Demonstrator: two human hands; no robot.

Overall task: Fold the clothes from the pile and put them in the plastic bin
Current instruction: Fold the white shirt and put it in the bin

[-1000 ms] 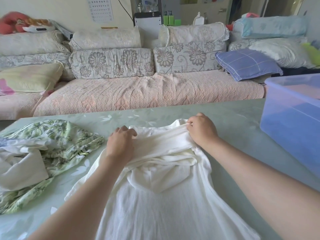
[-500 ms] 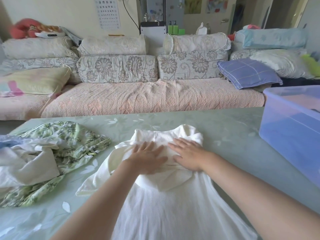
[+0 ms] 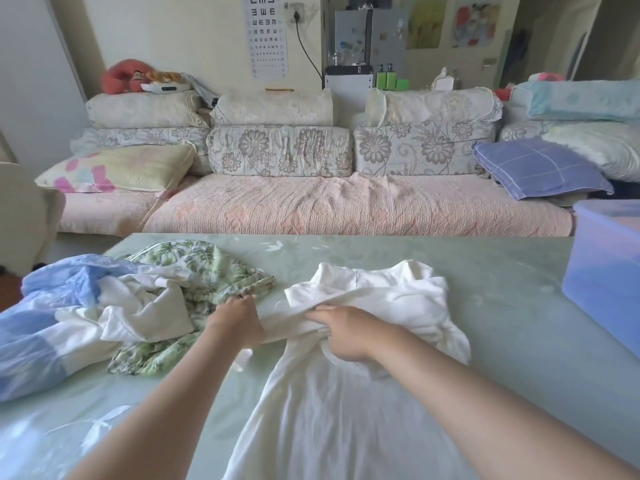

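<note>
Rumpled white ribbed garment (image 3: 363,403) lies mid-table (image 3: 512,348) between clothes pile (image 3: 138,306) and blue plastic bin (image 3: 609,289), left hand (image 3: 237,323) apparently pinching its sleeve end, right hand (image 3: 346,332) gripping a fold.

White garment (image 3: 346,410), green leaf-print cloth (image 3: 194,265), translucent blue bin (image 3: 602,289).

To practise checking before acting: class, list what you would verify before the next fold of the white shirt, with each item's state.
1. The left hand grips the shirt sleeve: ok.
2. The right hand grips the shirt: ok.
3. The shirt lies flat: not ok, bunched at the right hand.
4. Sleeve clear of the pile: cannot tell.
5. Room in the bin: cannot tell, partly out of view.
</note>
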